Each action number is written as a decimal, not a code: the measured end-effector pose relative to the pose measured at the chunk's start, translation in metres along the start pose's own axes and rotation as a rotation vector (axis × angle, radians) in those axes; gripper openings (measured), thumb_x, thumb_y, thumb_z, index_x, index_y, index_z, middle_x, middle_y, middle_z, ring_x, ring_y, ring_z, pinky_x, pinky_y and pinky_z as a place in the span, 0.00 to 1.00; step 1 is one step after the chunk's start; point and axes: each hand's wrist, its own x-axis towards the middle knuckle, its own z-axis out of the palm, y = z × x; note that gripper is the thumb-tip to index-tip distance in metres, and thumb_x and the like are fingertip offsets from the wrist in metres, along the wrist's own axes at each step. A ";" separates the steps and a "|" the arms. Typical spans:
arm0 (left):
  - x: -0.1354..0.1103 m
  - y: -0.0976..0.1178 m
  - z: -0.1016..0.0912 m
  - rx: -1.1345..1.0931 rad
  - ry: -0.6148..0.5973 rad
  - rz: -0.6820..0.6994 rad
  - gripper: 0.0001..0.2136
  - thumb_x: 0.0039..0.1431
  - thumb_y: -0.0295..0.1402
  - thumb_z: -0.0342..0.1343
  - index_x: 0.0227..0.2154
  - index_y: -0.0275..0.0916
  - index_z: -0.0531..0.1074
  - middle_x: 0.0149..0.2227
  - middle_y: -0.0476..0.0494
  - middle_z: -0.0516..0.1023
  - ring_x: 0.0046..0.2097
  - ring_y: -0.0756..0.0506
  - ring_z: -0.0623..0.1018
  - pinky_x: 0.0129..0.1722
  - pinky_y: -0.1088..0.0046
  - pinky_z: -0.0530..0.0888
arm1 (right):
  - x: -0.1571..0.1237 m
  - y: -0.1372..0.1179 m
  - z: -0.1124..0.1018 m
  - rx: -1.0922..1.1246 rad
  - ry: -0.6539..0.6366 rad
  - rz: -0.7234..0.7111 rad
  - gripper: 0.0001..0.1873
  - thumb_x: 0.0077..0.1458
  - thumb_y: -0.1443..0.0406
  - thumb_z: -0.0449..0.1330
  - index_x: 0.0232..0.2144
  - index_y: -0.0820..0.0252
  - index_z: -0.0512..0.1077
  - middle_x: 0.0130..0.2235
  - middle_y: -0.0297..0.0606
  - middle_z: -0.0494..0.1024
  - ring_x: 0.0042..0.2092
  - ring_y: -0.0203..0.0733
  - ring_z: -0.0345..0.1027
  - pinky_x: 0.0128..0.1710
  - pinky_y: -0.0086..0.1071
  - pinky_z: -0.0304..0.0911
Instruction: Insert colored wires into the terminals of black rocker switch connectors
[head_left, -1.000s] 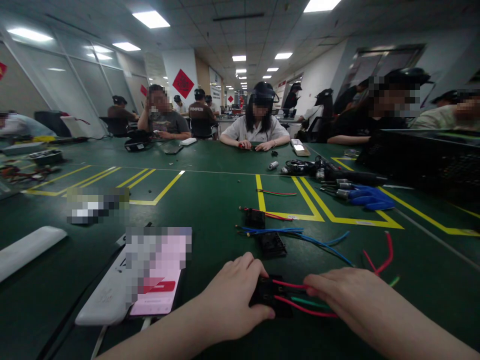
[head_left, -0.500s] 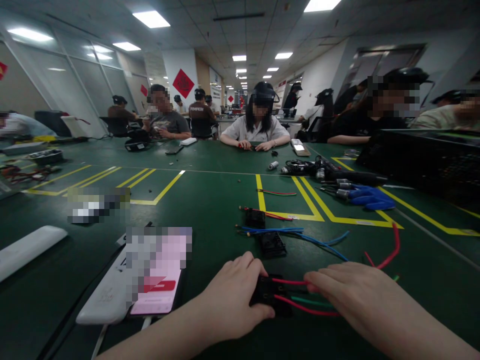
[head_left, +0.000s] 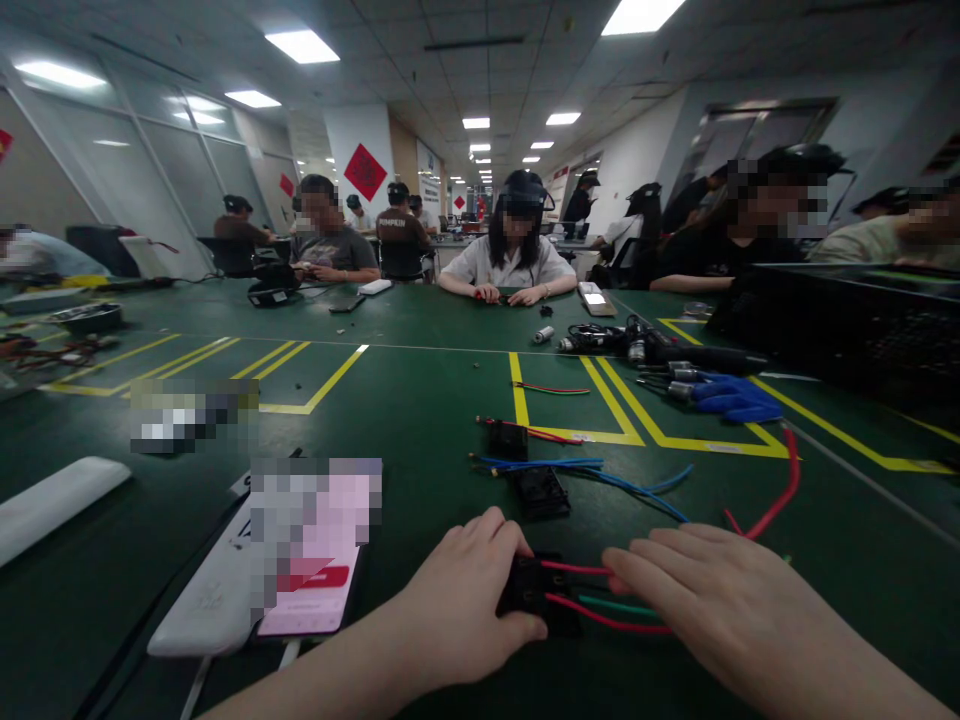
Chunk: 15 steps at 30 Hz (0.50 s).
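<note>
In the head view, my left hand [head_left: 480,590] is closed around the left side of a black plastic connector housing [head_left: 534,585] on the green table. Red wires [head_left: 574,568] and a green wire [head_left: 615,606] run out of its right side. My right hand [head_left: 694,575] lies over these wires, its fingers together and the fingertips against the upper red wire. The thumb and the wires under the palm are hidden. Just beyond my hands rests a second black housing [head_left: 541,492], with blue wires [head_left: 645,485] behind it and another small black housing [head_left: 508,438] farther back.
A phone [head_left: 319,560] and a white power bank [head_left: 202,600] lie left of my hands, with cables. Another white device [head_left: 60,505] is farther left. Blue-handled tools [head_left: 735,395] and a thick red wire [head_left: 784,485] lie at right. A person [head_left: 517,255] works across the table.
The view has shifted slightly. Both hands keep nearly the same place and grip on the housing and wires.
</note>
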 end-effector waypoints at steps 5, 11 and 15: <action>-0.001 0.002 -0.001 -0.002 -0.009 0.022 0.17 0.52 0.38 0.63 0.43 0.42 0.68 0.46 0.46 0.68 0.49 0.40 0.69 0.48 0.63 0.66 | -0.001 0.003 0.005 0.118 -0.204 0.118 0.17 0.53 0.78 0.48 0.33 0.56 0.71 0.28 0.34 0.78 0.27 0.40 0.73 0.26 0.32 0.61; -0.001 0.002 -0.001 -0.010 -0.020 -0.010 0.18 0.52 0.39 0.63 0.44 0.42 0.68 0.47 0.46 0.67 0.49 0.40 0.68 0.47 0.62 0.67 | -0.002 0.010 0.015 0.257 -0.429 0.262 0.13 0.58 0.72 0.51 0.27 0.54 0.72 0.22 0.30 0.76 0.23 0.37 0.72 0.21 0.28 0.57; -0.001 0.001 -0.001 -0.009 -0.014 -0.002 0.17 0.51 0.39 0.63 0.43 0.42 0.68 0.47 0.46 0.67 0.49 0.39 0.69 0.46 0.63 0.67 | 0.000 0.009 0.009 0.268 -0.276 0.194 0.14 0.55 0.75 0.49 0.29 0.55 0.70 0.25 0.31 0.77 0.25 0.37 0.73 0.24 0.28 0.60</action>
